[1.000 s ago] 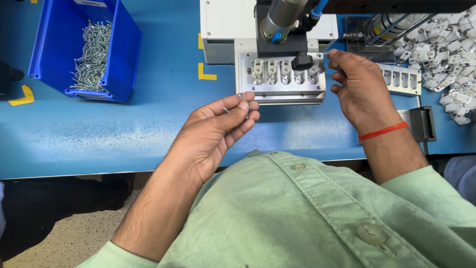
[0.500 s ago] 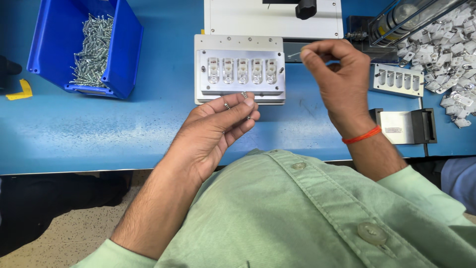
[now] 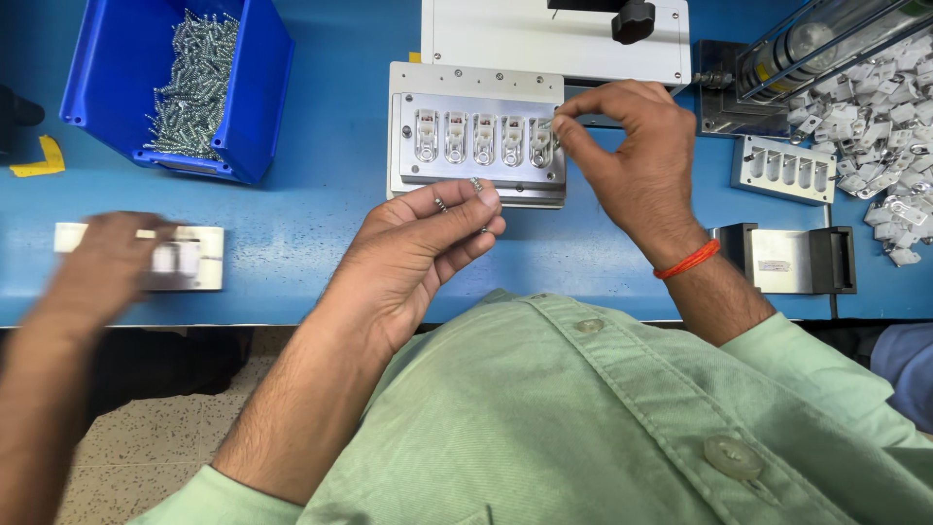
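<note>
- The left hand (image 3: 413, 248) hovers palm-up over the near edge of the blue counter (image 3: 311, 209), its fingers curled loosely together with a few small silver screws (image 3: 476, 185) lying on the fingertips; its grip is gently closed about them rather than clamped.
- The right hand (image 3: 637, 160) reaches to the right end of the flat silver metal fixture plate (image 3: 476, 92), thumb and forefinger pinched together on something tiny at the last slot; what it is cannot be told for certain.
- That fixture plate lies on the counter just beyond both hands and carries a row of five small white plastic parts (image 3: 483, 138) seated upright in its pockets.
- A thin orange thread band (image 3: 686, 261) circles the right wrist.
- To the far left stands a blue plastic bin (image 3: 258, 97) holding a heap of silver screws (image 3: 194, 83), well apart from the hands.
- At the right lie a second, smaller silver fixture plate (image 3: 784, 170) and a pile of loose white plastic parts (image 3: 880, 131).
- At the left edge another person's blurred hand (image 3: 102, 262) rests on a pale metal block (image 3: 199, 258).
- A white machine housing (image 3: 544, 39) with a black knob (image 3: 634, 19) stands behind the fixture plate.
</note>
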